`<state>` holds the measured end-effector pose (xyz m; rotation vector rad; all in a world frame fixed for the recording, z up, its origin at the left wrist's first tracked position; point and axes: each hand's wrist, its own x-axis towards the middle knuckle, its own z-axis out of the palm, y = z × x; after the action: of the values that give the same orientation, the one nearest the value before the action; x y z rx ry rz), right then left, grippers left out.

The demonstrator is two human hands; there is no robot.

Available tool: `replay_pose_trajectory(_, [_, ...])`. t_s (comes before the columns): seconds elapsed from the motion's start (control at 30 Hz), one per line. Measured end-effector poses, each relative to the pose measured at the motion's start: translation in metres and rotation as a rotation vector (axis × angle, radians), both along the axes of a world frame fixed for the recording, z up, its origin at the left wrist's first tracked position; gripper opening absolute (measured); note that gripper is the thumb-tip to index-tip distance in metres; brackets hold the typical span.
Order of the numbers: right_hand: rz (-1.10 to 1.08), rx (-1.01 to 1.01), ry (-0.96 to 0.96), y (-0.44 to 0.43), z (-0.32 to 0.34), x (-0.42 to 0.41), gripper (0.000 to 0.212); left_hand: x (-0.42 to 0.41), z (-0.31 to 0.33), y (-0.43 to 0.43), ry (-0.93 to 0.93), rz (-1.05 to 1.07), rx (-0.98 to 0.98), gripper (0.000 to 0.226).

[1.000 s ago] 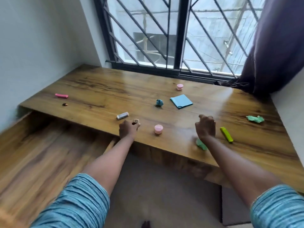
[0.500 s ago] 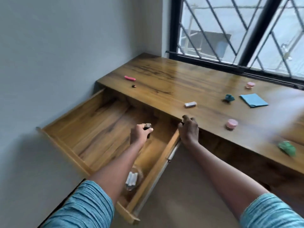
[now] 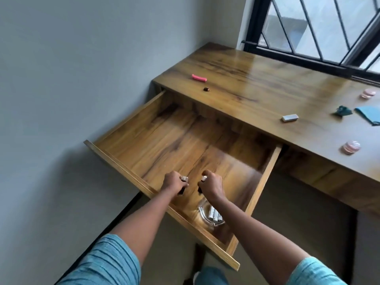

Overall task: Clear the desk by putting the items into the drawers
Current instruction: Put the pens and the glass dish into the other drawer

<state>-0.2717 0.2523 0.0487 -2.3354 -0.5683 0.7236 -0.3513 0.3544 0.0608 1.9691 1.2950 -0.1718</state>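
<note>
Silver-capped lighters (image 3: pixel 184 178) — fingers of left hand (image 3: pixel 174 183) clasp one, right hand (image 3: pixel 212 185) another — over drawer (image 3: pixel 164 140).

A grey wall (image 3: pixel 82 58) ran along my left. Ahead to my right stood a window (image 3: pixel 308 27) with black diagonal bars. Beige floor (image 3: pixel 287 212) lay below, with a dark strip (image 3: pixel 127 209) at the wall's foot.

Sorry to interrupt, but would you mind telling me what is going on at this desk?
A person is clearing the desk into its open drawer. Over the drawer floor, the left hand grips a small silver-capped item and the right hand grips a second silver-capped item, near a glass dish already inside. A pink stick, a grey block and a pink round tub are among the things on the desktop.
</note>
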Motion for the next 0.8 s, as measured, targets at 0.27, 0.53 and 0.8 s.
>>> replay_pose_trajectory(0.27, [-0.043, -0.069, 0.025, 0.041, -0.030, 0.001, 0.034, 0.017, -0.015, 0.023, 0.030, -0.094, 0.042, 0.033])
replay_pose_trajectory(0.53, [-0.129, -0.085, 0.027, 0.058, -0.039, -0.004, 0.025, 0.022, -0.018, 0.042, 0.085, -0.182, 0.116, 0.031])
replay_pose_trajectory(0.8, [-0.268, -0.107, -0.010, 0.056, -0.044, -0.021, 0.033, 0.015, -0.017, 0.056, 0.108, -0.321, 0.111, 0.037])
